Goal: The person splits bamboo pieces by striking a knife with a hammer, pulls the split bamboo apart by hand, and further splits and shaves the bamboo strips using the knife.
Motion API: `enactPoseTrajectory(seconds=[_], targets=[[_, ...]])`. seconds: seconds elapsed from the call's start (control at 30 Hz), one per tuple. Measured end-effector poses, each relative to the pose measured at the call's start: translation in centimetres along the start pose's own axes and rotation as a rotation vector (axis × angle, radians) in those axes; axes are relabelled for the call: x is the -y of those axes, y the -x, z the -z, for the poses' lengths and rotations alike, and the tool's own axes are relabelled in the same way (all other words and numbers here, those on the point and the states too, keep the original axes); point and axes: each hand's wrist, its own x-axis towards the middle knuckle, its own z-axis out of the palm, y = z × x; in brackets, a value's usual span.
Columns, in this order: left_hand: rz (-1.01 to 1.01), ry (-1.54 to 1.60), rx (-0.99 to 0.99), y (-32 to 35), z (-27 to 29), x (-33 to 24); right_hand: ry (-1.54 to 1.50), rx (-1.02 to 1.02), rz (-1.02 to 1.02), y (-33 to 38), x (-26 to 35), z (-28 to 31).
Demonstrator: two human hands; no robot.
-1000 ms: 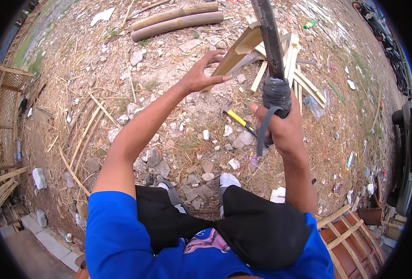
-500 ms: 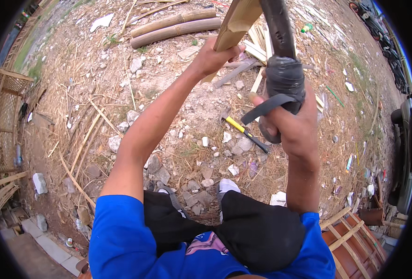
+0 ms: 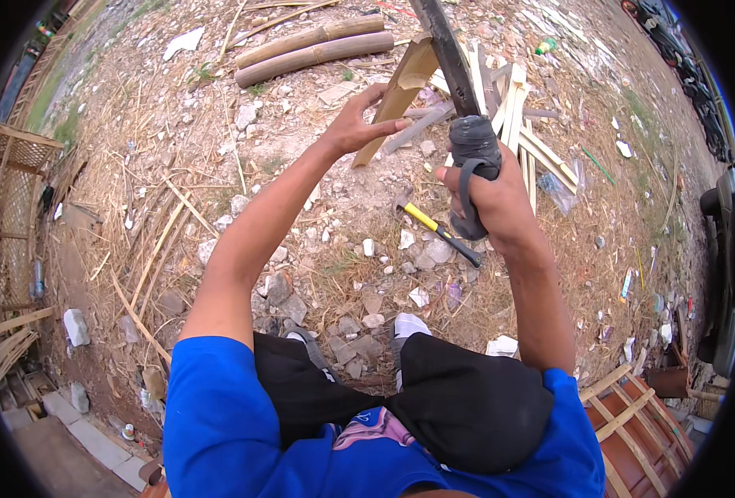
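Note:
In my right hand [image 3: 493, 187] is the black-taped handle of a machete [image 3: 450, 62], with a loose black strap over my fingers. Its dark blade points up and away, passing close beside the top of a split bamboo piece [image 3: 399, 91]. That piece leans at a slant, its hollow inner side showing and its lower end near the ground. My left hand [image 3: 359, 123] is at the left edge of the bamboo with thumb and fingers apart; whether it touches cannot be made out. Below my right hand a hammer [image 3: 434, 228] with a yellow and black handle lies on the ground.
Two bamboo poles [image 3: 313, 52] lie at the far left of centre. Pale split strips [image 3: 512, 108] are piled beyond my right hand. Stones [image 3: 355, 349] lie by my feet. A lattice panel [image 3: 10, 216] stands at the left, a slatted wooden frame [image 3: 633, 423] at the lower right.
My left hand has loosened from the bamboo, its fingers spreading as it moved slightly down and left. The machete has come lower and left, its handle now farther from me.

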Motion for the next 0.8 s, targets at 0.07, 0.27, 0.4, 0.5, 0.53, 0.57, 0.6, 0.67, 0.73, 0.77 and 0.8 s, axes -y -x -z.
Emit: enactPoseTrajectory(seconds=[0.07, 0.27, 0.4, 0.5, 0.53, 0.57, 0.6, 0.67, 0.73, 0.77, 0.8], targets=[[0.015, 0.19, 0.042, -0.3, -1.2, -1.2, 0.006, 0.071, 0.0, 0.3, 0.1, -0.2], [0.066, 0.317, -0.038, 0.1, -2.3, 0.2, 0.162, 0.06, 0.125, -0.1, -1.0, 0.0], [0.09, 0.298, -0.116, 0.2, -2.9, -0.6, 0.306, -0.02, 0.235, -0.6, -2.2, -0.4], [0.066, 0.31, -0.118, 0.5, -2.6, 0.2, 0.351, -0.067, 0.331, -0.7, -3.2, -1.2], [0.045, 0.312, -0.12, 0.6, -2.5, 0.4, 0.366, -0.102, 0.379, -0.7, -3.5, -1.5], [0.05, 0.311, -0.121, 0.5, -2.5, 0.6, 0.363, -0.1, 0.375, -0.7, -3.6, -1.8], [0.06, 0.294, -0.11, 0.4, -2.4, 0.7, 0.369, -0.118, 0.388, -0.8, -3.6, -2.1], [0.069, 0.282, -0.092, 0.3, -2.7, 0.7, 0.362, -0.144, 0.404, -0.9, -4.2, -2.0], [0.059, 0.271, -0.113, 0.2, -2.9, 0.4, 0.29, -0.076, 0.289, -0.9, -3.6, -1.4], [0.057, 0.273, -0.11, 0.3, -2.9, 0.1, 0.218, -0.006, 0.177, -0.9, -3.1, -1.1], [0.078, 0.257, -0.128, 0.4, -2.9, -0.2, 0.22, -0.01, 0.179, -0.5, -2.7, -1.0]])
